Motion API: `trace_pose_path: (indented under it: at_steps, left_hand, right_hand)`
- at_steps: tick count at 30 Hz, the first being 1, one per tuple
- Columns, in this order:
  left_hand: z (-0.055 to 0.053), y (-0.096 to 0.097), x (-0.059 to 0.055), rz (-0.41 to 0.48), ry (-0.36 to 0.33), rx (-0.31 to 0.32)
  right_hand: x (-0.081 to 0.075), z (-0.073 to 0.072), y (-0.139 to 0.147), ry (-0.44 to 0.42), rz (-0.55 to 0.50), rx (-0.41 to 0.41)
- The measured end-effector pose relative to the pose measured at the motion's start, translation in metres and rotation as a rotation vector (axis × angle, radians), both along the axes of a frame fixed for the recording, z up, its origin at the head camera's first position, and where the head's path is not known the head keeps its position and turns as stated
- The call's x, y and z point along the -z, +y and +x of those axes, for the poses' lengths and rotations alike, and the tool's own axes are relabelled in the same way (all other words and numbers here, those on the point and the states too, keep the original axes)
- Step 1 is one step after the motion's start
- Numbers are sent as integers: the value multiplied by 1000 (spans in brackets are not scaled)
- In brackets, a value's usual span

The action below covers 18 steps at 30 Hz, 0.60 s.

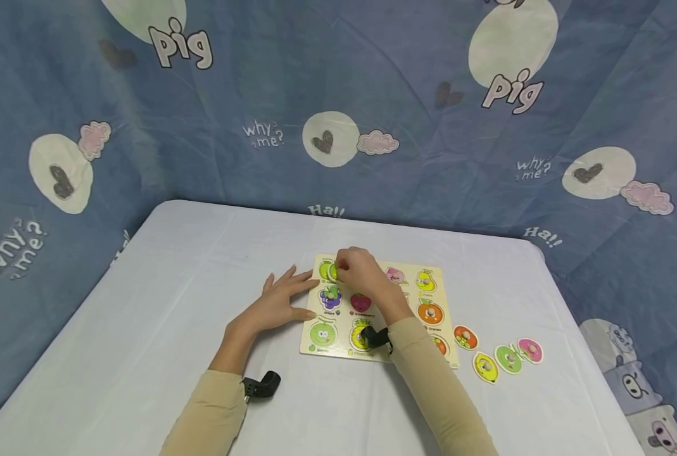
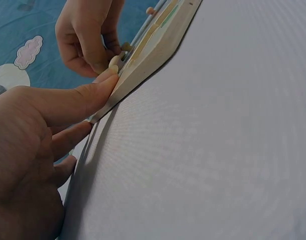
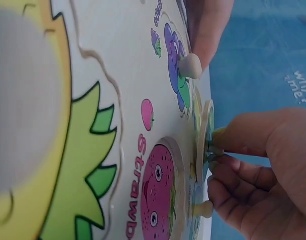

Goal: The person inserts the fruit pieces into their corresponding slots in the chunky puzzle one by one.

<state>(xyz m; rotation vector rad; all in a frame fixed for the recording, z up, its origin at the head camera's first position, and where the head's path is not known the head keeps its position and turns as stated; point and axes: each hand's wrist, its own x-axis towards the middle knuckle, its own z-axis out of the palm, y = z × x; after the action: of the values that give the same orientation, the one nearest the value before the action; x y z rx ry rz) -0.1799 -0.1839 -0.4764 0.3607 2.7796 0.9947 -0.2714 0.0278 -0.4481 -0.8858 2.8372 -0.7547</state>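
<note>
Head view: right grip (image 1: pixel 366 273) partly hides green piece (image 1: pixel 332 272).

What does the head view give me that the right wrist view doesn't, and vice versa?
Only the head view shows four loose pieces on the table to the right of the board, and both sleeves.

Only the right wrist view shows the pale side edge of the held piece and the grape piece's knob in profile.

Both show the right hand holding that piece, some of the left hand, and the strawberry.
</note>
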Motion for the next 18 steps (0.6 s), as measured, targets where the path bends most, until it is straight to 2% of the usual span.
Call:
trace_pose_path:
  at_steps: [8, 18]
  left_hand:
    - [0, -1, 1, -6, 3, -5]
    - [-1, -1, 3, -6, 16, -1]
  right_hand:
    - [-1, -1, -5, -30, 42, 9]
    - [-7, -3, -13, -39, 79, -29]
